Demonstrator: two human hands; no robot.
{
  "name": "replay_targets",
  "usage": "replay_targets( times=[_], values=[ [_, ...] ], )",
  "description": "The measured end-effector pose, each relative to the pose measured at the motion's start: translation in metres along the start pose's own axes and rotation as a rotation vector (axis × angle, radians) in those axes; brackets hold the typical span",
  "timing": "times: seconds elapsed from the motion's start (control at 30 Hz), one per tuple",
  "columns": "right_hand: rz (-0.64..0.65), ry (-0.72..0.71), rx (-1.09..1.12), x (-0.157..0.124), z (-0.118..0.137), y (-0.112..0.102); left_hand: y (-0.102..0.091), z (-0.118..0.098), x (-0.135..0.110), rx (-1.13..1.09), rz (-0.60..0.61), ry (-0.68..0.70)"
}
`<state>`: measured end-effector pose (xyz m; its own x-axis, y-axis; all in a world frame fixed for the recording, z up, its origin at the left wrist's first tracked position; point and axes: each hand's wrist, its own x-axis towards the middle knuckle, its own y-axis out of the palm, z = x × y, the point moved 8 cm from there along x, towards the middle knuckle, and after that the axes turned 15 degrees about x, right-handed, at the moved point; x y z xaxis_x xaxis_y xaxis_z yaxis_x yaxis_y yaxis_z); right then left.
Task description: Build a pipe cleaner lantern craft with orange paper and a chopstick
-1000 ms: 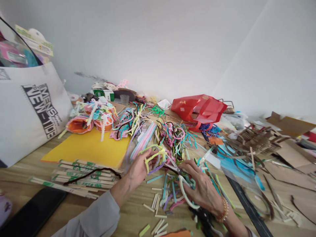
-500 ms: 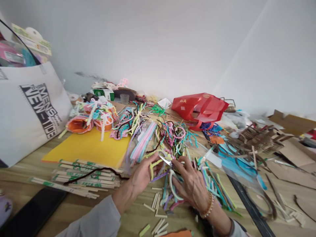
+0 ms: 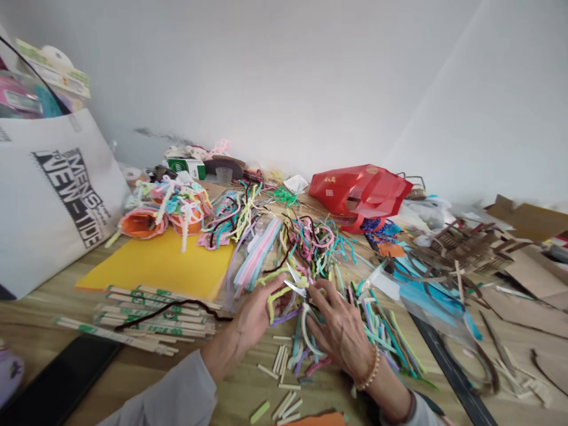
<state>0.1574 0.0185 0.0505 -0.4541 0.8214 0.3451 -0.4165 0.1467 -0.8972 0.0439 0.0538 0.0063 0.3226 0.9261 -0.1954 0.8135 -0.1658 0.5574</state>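
Yellow fuzzy wire [image 3: 277, 294], bent into an angular shape, is held above the middle of the table [image 3: 239, 384] by my left hand [image 3: 255, 316], its fingers curled close around it with tips partly hidden. My right hand [image 3: 341, 328] grips white-handled scissors [image 3: 300, 291], thumb and fingers closed about the handles, and I find the blades parted at the wire, though whether they touch it I cannot tell. Short sticks [image 3: 279, 361] lie nearer me, wrapped chopsticks [image 3: 110, 336] and a yellow sheet [image 3: 160, 266] to the left, a red bag [image 3: 346, 189] beyond
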Motion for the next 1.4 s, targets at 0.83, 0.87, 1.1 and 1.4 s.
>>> replay_targets(
  times=[0.83,0.87,1.1,1.4],
  values=[
    [0.057,-0.084,-0.124,-0.005,0.017,0.020,-0.014,0.007,-0.001,0.249,-0.081,0.025],
    [0.057,-0.079,-0.130,-0.005,0.017,0.021,-0.011,0.006,-0.002,0.250,-0.071,0.022],
    [0.053,-0.074,-0.180,-0.005,0.013,0.026,-0.006,0.000,0.003,0.329,-0.039,0.086],
    [0.070,-0.098,-0.199,-0.004,0.009,0.030,-0.018,0.013,0.010,0.346,-0.068,0.052]
  ],
)
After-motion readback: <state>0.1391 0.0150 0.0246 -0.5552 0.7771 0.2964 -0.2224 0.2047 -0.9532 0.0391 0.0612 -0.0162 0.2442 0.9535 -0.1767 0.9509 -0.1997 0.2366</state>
